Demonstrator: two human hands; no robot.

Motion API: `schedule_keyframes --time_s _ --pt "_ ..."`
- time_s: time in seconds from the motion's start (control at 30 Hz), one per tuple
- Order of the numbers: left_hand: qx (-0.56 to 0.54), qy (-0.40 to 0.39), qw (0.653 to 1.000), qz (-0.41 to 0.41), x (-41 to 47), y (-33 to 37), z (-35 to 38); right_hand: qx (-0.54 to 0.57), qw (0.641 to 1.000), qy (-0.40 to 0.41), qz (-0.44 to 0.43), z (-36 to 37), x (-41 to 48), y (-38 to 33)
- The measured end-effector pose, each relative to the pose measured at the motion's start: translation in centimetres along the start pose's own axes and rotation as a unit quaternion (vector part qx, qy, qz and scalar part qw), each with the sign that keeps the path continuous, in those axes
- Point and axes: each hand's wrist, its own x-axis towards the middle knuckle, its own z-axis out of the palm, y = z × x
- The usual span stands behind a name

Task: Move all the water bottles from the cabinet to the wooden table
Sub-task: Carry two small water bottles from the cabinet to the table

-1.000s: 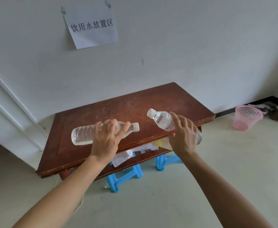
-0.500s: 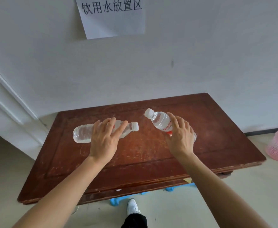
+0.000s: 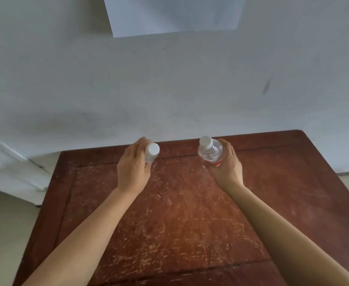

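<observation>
The left hand (image 3: pixel 133 168) curls its fingers round a clear plastic water bottle with a white cap (image 3: pixel 151 154), its long axis upright, above the far part of the scratched reddish-brown wooden table (image 3: pixel 179 213). The right hand (image 3: pixel 227 168) grips a second clear bottle with a red label (image 3: pixel 209 152), nearly upright. Whether the bases touch the wood cannot be told.

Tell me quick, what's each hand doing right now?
Left hand: closed around the left bottle, cap up.
Right hand: closed around the right bottle, cap up.
</observation>
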Motion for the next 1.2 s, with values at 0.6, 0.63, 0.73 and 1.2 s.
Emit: schedule_keyframes --time_s 0.6,0.63,0.73,1.2 --pt "-0.117 -0.08 0.975 -0.173 4.9 -5.9 7.6 0.091 0.982 -0.152 0.065 11.8 9.9 -0.5" --pt "-0.118 -0.082 0.973 -0.18 4.7 -6.1 7.6 0.09 0.982 -0.156 0.065 11.9 10.1 -0.6" --pt "-0.108 -0.093 0.972 -0.185 4.6 -6.2 7.4 0.079 0.983 -0.154 0.06 12.1 9.8 -0.7" --pt "0.216 -0.061 0.945 -0.237 -4.4 0.5 -5.0 -0.079 0.976 -0.143 -0.143 4.6 3.3 -4.0"
